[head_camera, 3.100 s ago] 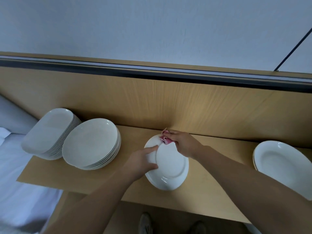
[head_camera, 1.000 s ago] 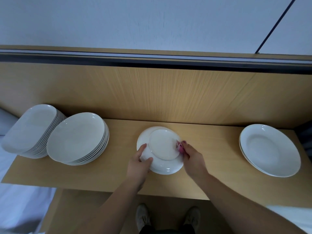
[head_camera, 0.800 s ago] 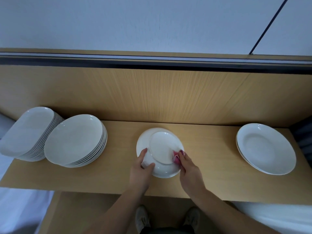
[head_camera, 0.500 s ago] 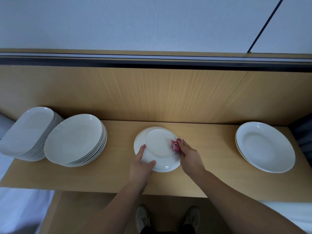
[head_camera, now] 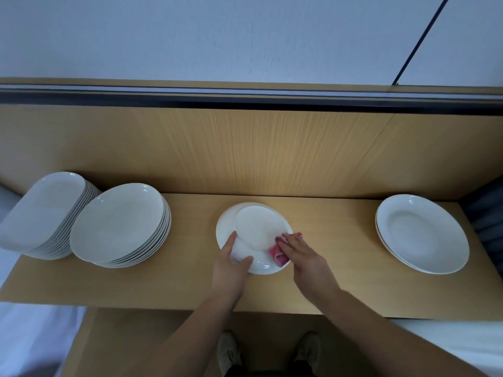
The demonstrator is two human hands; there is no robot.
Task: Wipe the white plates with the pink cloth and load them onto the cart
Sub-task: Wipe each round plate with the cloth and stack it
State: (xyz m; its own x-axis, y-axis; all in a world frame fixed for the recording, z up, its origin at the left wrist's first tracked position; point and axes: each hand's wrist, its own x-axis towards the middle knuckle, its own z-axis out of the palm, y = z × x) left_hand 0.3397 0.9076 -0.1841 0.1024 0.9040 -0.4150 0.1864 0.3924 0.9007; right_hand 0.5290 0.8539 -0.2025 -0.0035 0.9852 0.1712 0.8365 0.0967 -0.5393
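A white plate [head_camera: 254, 229] lies upside down in the middle of the wooden shelf [head_camera: 337, 257], its round foot facing up. My left hand [head_camera: 231, 263] grips its near-left rim, thumb on top. My right hand [head_camera: 304, 257] presses the pink cloth [head_camera: 277, 253] against the plate's near-right rim; most of the cloth is hidden under my fingers. At the left sits a tall stack of round white plates [head_camera: 119, 224]. Two or three deep white plates [head_camera: 422, 232] are stacked at the right.
A stack of oval white dishes [head_camera: 43, 213] leans at the far left, overhanging the shelf's end. A wooden back panel [head_camera: 245, 151] rises directly behind the plates. My shoes [head_camera: 228, 352] show on the floor below the shelf's front edge.
The plate, held tilted 3 s ago, now lies upside down on the shelf. Over the last second my right hand has rubbed the cloth along its right rim, toward me.
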